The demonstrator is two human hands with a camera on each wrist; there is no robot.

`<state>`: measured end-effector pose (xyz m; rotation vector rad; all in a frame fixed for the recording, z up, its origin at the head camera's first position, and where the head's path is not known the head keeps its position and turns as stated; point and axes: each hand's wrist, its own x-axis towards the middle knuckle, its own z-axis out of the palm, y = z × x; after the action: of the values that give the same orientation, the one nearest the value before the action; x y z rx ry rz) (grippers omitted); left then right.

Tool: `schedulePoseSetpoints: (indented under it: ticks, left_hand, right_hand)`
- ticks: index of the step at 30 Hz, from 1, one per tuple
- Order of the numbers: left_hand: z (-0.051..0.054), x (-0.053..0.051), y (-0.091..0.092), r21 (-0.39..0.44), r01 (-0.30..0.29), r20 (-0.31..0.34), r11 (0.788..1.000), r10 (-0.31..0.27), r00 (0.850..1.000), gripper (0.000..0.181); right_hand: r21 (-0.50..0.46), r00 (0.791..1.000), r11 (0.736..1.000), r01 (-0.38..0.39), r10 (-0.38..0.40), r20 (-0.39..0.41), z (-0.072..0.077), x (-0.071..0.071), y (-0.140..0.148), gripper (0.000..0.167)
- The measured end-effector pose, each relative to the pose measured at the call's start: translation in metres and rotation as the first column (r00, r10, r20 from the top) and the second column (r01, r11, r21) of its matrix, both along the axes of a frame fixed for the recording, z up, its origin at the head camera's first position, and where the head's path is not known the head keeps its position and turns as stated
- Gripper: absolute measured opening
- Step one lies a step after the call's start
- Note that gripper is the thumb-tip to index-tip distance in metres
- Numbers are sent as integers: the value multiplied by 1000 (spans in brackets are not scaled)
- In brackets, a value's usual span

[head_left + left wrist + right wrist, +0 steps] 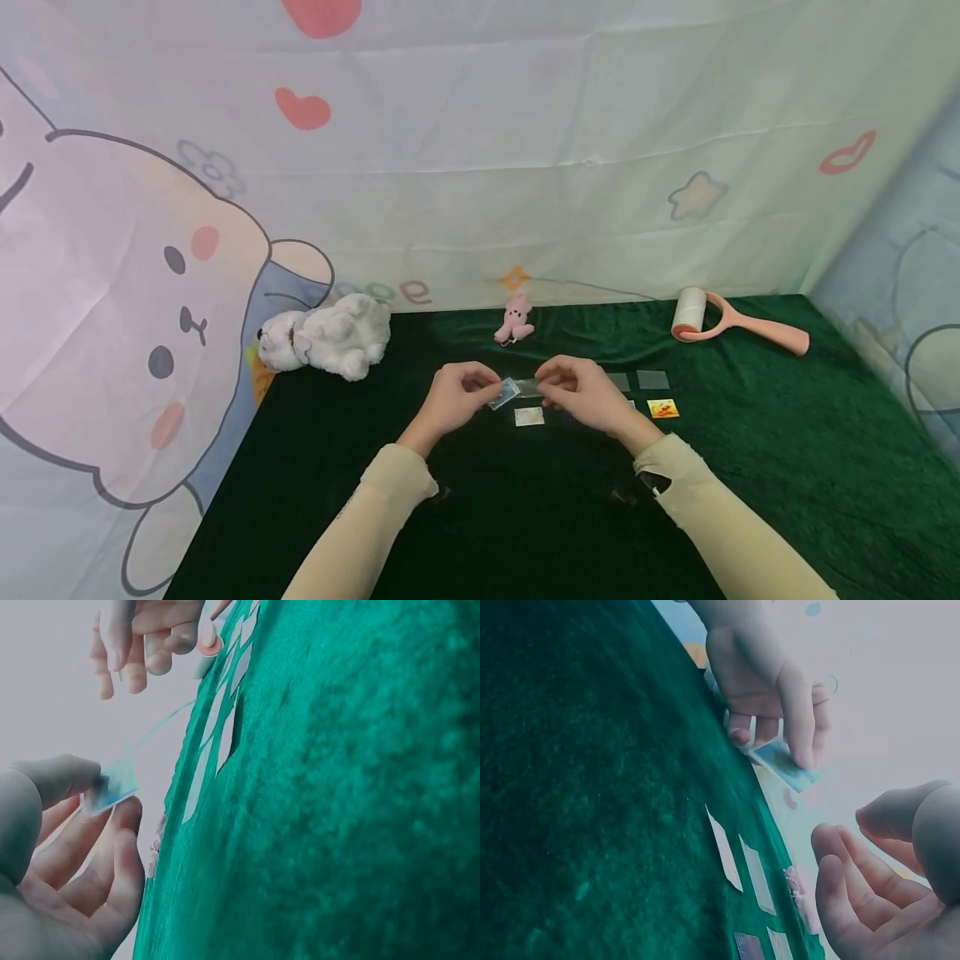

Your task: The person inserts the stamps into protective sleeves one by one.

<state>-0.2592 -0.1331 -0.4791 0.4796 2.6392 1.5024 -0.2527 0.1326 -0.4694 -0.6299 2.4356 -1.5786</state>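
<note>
My left hand pinches a small blue card between thumb and fingers; the card is tilted and held above the cloth. A clear margin shows around its print, perhaps a sleeve. Facing it, my right hand hovers with bent fingers, and in the right wrist view its thumb and fingertips stand apart with nothing between them. Beneath the hands lie a whitish card and a clear flat piece. Right of my right hand are a yellow-orange card and a translucent grey rectangle. The right hand partly hides another card.
A dark green cloth covers the table. At the back stand a small pink plush toy and, to the left, a white plush bear. A lint roller with a pink handle lies back right. A printed curtain hangs behind.
</note>
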Motion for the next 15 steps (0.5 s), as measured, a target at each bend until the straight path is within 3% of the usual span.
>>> schedulePoseSetpoints:
  ticks: [10,15]
  left_hand:
    - [0,-4,-6,37,-109,90,993,105,990,7]
    - [-4,-7,-10,-18,-159,119,987,160,980,10]
  right_hand:
    - [48,1000,999,18,-17,-21,0,-1,10,26]
    - [51,999,998,23,-21,-39,0,0,15,26]
